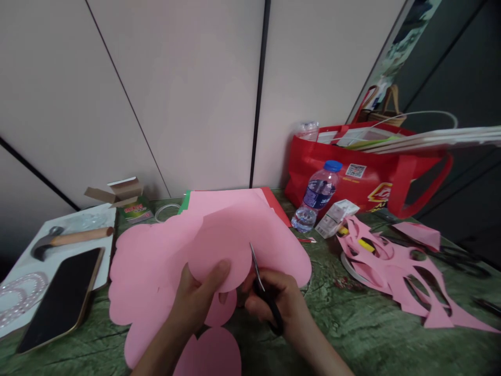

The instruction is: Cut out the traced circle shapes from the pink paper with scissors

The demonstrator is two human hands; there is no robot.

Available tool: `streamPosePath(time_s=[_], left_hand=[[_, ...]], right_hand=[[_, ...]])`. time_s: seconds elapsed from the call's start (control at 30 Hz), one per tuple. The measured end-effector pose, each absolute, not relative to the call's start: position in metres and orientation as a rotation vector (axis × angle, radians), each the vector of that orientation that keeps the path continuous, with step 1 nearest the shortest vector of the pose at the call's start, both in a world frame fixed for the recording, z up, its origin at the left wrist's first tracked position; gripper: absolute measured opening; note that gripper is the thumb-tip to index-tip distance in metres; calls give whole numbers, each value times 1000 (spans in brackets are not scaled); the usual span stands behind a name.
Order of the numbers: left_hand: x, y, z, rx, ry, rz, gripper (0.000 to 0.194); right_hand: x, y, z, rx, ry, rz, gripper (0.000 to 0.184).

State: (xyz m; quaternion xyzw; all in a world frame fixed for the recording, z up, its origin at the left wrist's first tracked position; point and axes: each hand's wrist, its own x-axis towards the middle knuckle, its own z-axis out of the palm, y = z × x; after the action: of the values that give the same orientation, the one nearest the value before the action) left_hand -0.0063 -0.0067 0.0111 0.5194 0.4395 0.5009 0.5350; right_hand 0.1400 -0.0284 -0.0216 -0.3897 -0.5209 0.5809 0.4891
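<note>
My left hand point(195, 300) pinches a rounded pink paper piece point(219, 250), thumb on top, holding it up over the table. My right hand point(279, 303) is closed round the black handles of a pair of scissors point(261, 287), whose blades point up along the paper's right edge. Under both hands lie several pink petal-shaped cut-outs point(148, 266) spread on the green marbled table point(352, 334). Another pink rounded piece point(213, 352) lies just below my left wrist.
Pink paper offcuts point(399, 271) and a tape roll lie at right. A water bottle point(318, 196), small carton point(336, 215) and red bag point(376, 177) stand behind. At left a white board holds a phone point(62, 297), hammer point(66, 239) and beads. A small open box point(125, 201) stands by the wall.
</note>
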Motion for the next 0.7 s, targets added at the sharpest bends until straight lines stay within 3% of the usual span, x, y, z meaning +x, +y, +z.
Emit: streamPosePath(time_s=[0.4,0.7], left_hand=[[-3,-8,21,1203,1083,1191,37],[8,-23,27,1311,1300,1395,20]], right_hand=[[140,-29,-16,-982,-1245,1423,36],[141,-30,-20,-836,-1387,1099,42]])
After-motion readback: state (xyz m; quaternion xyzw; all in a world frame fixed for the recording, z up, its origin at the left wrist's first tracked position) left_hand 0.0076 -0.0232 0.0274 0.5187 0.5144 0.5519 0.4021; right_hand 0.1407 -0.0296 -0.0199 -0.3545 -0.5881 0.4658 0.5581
